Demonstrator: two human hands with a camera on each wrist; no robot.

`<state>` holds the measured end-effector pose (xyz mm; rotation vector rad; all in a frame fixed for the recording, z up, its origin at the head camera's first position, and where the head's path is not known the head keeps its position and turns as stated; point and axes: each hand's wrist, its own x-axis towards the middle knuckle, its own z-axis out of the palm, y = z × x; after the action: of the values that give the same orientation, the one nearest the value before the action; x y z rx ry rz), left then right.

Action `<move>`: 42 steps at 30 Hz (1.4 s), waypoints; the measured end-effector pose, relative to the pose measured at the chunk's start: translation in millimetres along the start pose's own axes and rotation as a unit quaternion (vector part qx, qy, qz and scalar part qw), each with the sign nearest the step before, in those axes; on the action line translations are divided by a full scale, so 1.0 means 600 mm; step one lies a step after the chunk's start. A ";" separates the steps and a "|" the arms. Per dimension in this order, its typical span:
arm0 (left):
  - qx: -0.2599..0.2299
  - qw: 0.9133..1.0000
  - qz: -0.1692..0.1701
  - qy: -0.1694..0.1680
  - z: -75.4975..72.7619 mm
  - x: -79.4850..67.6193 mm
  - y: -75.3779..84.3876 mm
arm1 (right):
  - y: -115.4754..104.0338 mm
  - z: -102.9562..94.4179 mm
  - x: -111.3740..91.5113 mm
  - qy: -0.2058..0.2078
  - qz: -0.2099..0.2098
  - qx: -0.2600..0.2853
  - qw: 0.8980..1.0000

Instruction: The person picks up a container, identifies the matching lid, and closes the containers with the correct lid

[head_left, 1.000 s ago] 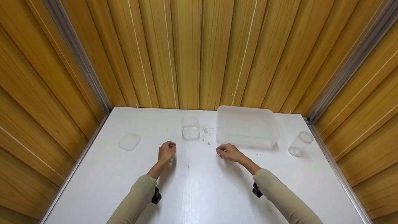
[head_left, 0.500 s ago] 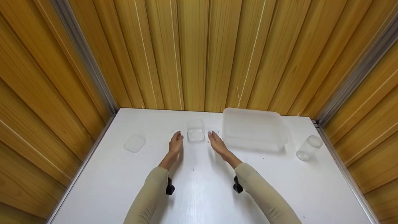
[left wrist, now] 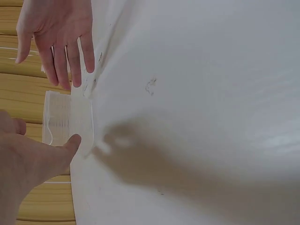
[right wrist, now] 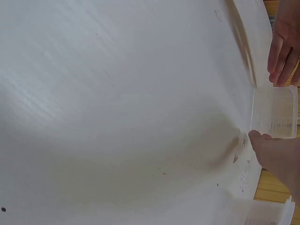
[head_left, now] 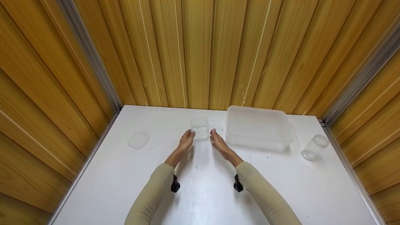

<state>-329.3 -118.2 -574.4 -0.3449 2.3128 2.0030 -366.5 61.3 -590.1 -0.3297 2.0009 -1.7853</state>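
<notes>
In the head view, a small clear squarish plastic container (head_left: 200,124) stands on the white table between my two hands. My left hand (head_left: 185,141) is at its left side, fingertips overlapping the wall there. On the other side my right hand (head_left: 219,143) holds its fingers straight, a short way off the container's right wall. Seen from the left wrist, the container (left wrist: 58,117) lies just beyond the left thumb, and the right hand (left wrist: 61,42) shows extended fingers. The right wrist view has the left hand's (right wrist: 284,44) straight fingers above the container.
A large translucent bin (head_left: 257,128) stands right of the hands at the back. Further right is a clear cylindrical jar (head_left: 315,147). A flat translucent lid (head_left: 138,140) lies at left. Wood-patterned walls (head_left: 193,56) border the white table (head_left: 200,200), which has small dark marks.
Both hands have moved inward and forward to the small container's sides. Their fingers, loosely curled a second ago, are now extended. The head view has shifted slightly.
</notes>
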 end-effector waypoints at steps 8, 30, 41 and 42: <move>-0.010 1.000 0.002 -0.022 0.002 0.003 0.002 | -0.012 -0.003 -0.005 -0.001 -0.011 0.005 1.000; 0.071 0.995 0.020 0.067 0.051 -0.043 -0.010 | 0.009 -0.029 -0.061 0.162 -0.017 -0.090 0.983; -0.011 0.999 -0.037 0.019 0.074 -0.074 -0.006 | 0.011 -0.045 -0.101 0.175 0.059 -0.021 0.983; -0.014 0.999 -0.040 0.015 0.075 -0.077 -0.005 | 0.011 -0.046 -0.107 0.175 0.061 -0.021 0.982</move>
<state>-288.0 -68.3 -575.4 -0.4633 2.2525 2.0077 -322.5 115.8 -584.3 0.1031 2.2416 -1.8252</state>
